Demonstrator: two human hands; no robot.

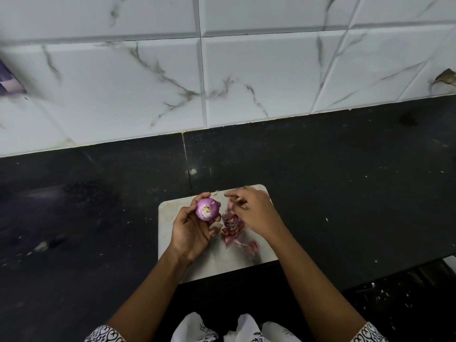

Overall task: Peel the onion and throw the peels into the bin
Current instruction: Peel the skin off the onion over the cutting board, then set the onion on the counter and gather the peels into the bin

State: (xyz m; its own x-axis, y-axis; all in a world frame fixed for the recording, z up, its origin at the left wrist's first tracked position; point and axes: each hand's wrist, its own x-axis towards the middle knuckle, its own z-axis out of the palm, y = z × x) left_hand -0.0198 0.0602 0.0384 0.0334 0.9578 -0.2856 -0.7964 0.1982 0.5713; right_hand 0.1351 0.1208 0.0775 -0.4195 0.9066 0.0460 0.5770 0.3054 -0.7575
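Onion point(207, 209) in left hand point(191, 232) | white board point(167, 211) | black counter point(345, 181)

Open counter point(345, 181) all around; peels point(232, 228) between hands.

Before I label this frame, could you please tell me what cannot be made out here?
- Bin: nowhere in the head view.
- Right hand: fingers motion-blurred, so whether they hold a peel is unclear.
- Onion: far side hidden by left hand.
- Purple object: cut off by the left edge, blurred.
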